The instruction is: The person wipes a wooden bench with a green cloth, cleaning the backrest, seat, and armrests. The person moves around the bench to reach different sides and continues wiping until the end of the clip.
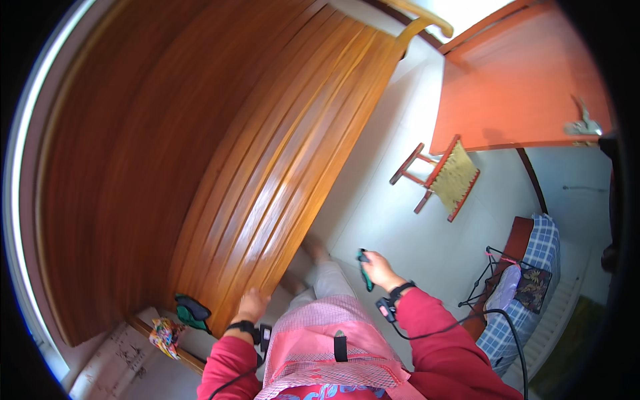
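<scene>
My right hand [378, 270] is closed around a dark and green object [366, 272], perhaps a slipper or brush, held over the tiled floor. My left hand [252, 304] is at the front edge of a slatted wooden bench [280, 190] with a tall wooden back; its fingers are blurred, so whether they grip the edge cannot be told. Left of that hand, a black and green item [192, 314], perhaps a slipper or cloth, lies at the bench's near end. Beside it is a colourful patterned cloth [166, 336]. A pink checked apron [330, 350] covers my front.
A small red-framed stool with a woven seat [456, 177] lies on the floor near an orange door [515, 95]. At right, a bed or seat with a blue checked cover [545, 240] stands beside a black folding frame [487, 277]. Cables run from both wrists.
</scene>
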Tool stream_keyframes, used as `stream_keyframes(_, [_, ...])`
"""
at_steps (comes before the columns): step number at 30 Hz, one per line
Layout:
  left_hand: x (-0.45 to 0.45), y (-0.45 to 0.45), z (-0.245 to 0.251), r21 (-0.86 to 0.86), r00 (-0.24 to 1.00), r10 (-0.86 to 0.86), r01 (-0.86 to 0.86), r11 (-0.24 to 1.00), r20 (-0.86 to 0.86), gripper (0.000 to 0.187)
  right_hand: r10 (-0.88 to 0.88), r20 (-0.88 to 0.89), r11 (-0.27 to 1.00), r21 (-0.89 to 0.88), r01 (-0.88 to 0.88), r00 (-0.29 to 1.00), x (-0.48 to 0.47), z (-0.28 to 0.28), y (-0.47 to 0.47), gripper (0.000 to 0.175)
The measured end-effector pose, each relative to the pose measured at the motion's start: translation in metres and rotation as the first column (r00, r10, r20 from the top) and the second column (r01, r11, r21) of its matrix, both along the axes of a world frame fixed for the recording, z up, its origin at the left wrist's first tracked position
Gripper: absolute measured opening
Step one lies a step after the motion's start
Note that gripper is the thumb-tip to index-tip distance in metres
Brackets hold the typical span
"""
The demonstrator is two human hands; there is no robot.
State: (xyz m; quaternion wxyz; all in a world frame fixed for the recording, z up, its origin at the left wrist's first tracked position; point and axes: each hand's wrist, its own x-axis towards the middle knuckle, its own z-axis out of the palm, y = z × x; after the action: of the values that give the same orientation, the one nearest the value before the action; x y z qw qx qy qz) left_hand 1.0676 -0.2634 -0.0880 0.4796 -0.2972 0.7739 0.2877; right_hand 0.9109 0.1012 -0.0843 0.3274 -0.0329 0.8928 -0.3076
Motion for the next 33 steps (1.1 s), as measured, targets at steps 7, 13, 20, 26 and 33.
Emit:
stream_keyframes(7, [-0.013,-0.01,0.07,-0.063,0.994,-0.101,0.098,0.993,-0.042,0.044,-0.769,0.361,0.486,-0.205,0.85,0.527,0.031,0.074,0.108,0.016])
stream_keyframes(13, [-0.058,-0.002,0.096,-0.152,0.986,-0.074,0.051,0.987,-0.152,0.043,-0.753,0.552,0.276,-0.229,0.933,0.358,-0.01,0.05,0.096,0.016])
stream_keyframes(20, [-0.171,0.086,0.14,-0.144,0.989,-0.136,0.127,0.981,-0.054,0.046,-0.567,0.674,0.249,-0.409,0.878,0.474,-0.154,0.063,0.118,0.022])
stream_keyframes(26, [-0.31,0.172,0.157,0.022,0.941,-0.205,0.219,0.975,-0.27,0.044,-0.731,0.559,0.137,-0.441,0.887,0.391,-0.239,0.055,0.197,0.016])
stream_keyframes(33, [-0.389,0.181,0.115,0.16,0.928,-0.226,0.281,0.946,-0.297,0.042,-0.823,0.435,0.288,-0.235,0.928,0.365,-0.244,0.049,0.233,0.017])
